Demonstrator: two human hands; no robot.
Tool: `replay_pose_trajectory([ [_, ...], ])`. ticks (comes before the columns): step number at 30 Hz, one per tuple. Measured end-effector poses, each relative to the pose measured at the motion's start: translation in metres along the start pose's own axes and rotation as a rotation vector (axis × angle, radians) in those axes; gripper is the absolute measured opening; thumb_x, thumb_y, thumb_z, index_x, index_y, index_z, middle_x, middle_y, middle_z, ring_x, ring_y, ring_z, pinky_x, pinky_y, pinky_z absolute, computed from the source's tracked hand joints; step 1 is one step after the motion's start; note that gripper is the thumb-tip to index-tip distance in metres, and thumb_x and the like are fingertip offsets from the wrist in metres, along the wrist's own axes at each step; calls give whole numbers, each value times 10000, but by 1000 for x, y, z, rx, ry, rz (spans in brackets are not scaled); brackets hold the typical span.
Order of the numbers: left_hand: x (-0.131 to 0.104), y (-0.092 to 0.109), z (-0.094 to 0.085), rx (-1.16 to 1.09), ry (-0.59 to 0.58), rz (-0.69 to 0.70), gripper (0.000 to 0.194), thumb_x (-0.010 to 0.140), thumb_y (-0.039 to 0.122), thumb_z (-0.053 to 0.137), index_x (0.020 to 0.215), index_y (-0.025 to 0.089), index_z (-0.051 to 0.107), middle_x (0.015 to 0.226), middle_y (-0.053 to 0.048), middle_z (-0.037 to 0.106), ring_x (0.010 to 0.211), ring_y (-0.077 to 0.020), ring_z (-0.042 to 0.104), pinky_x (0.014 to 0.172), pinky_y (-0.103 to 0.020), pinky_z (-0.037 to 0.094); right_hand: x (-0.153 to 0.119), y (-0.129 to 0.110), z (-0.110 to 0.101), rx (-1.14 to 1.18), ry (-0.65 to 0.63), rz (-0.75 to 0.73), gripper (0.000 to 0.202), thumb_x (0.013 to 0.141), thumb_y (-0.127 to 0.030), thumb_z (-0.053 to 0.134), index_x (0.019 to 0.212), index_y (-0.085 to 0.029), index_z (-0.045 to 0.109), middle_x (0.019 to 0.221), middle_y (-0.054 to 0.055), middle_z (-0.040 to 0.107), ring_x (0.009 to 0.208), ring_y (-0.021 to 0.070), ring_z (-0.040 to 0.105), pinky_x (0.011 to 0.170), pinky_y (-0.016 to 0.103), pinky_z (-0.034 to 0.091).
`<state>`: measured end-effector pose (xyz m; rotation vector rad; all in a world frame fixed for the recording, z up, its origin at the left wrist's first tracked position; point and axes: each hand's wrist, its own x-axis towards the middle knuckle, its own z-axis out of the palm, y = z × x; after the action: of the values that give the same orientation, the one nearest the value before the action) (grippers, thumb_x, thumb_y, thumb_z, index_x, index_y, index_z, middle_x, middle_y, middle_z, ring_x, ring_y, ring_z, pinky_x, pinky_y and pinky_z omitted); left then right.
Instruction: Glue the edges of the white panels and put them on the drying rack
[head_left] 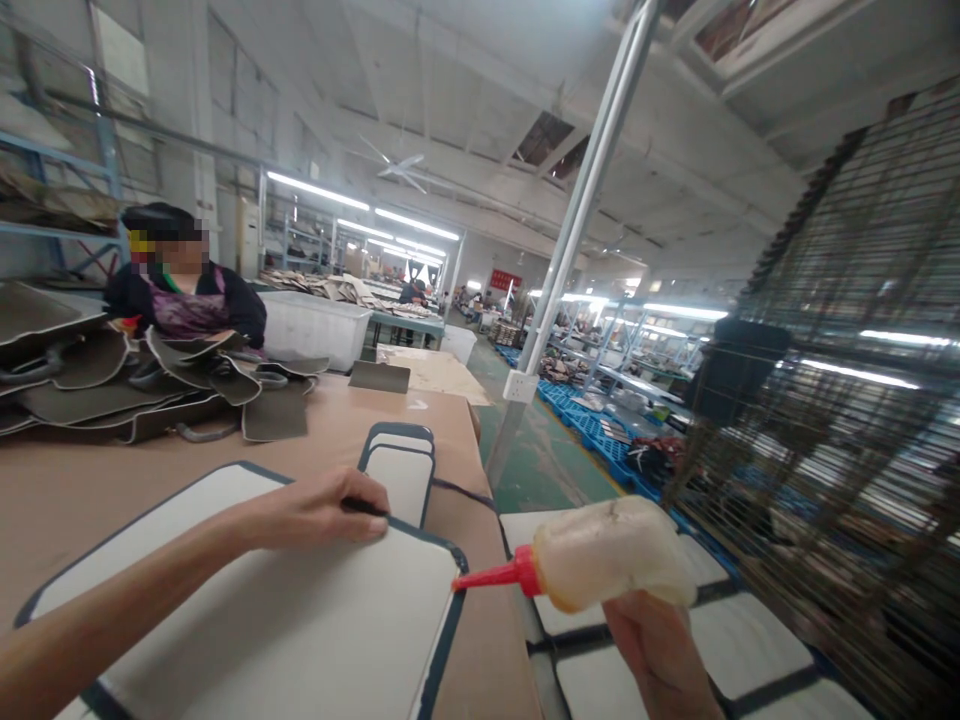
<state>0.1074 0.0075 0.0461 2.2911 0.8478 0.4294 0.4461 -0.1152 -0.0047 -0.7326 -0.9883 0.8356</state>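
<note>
My left hand [330, 512] grips the far edge of a white panel [300, 620] with a dark blue border, thumb on its face and fingers bent over the edge. The panel is tilted toward me. My right hand [656, 640], low on the right, is closed on a cloudy squeeze bottle [615, 550] with yellowish residue inside. Its red nozzle [491, 576] points left, the tip at the panel's right border near the rounded corner. A thin wet-looking line shows along that border. Behind lies another bordered panel [187, 500], partly covered by my forearm and the front panel.
Smaller bordered pieces [401, 475] lie farther back on the brown tabletop [352, 405]. Dark folded pieces [150, 385] are heaped at left, before a seated person [187, 290]. A metal post [577, 210], more white panels [750, 640] and a wire rack [847, 350] stand rightward.
</note>
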Motion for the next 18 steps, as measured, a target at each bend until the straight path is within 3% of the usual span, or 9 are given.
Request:
replay_pose_trajectory([
  [9, 8, -24, -7, -62, -54, -46, 439, 820, 570, 540, 757, 153, 658, 667, 14, 508, 657, -146, 459, 583, -227, 348, 2, 13, 12, 44, -49, 58, 562, 544, -178, 769, 1094, -224, 661, 850, 63, 744, 852, 290, 690, 783, 436, 584],
  [14, 12, -36, -7, -135, -68, -51, 417, 831, 539, 546, 785, 146, 678, 673, 11, 536, 659, -146, 467, 584, -229, 341, -6, 12, 27, 12, 127, 157, 517, 520, -138, 705, 1021, -263, 681, 823, 12, 749, 823, 254, 701, 763, 358, 587],
  [18, 15, -41, -7, -189, -54, -61, 415, 813, 546, 562, 771, 149, 675, 676, 6, 544, 657, -150, 473, 580, -228, 346, -12, 20, 26, 21, 182, 118, 526, 543, -135, 677, 1040, -307, 676, 753, -37, 737, 729, 225, 700, 645, 300, 588],
])
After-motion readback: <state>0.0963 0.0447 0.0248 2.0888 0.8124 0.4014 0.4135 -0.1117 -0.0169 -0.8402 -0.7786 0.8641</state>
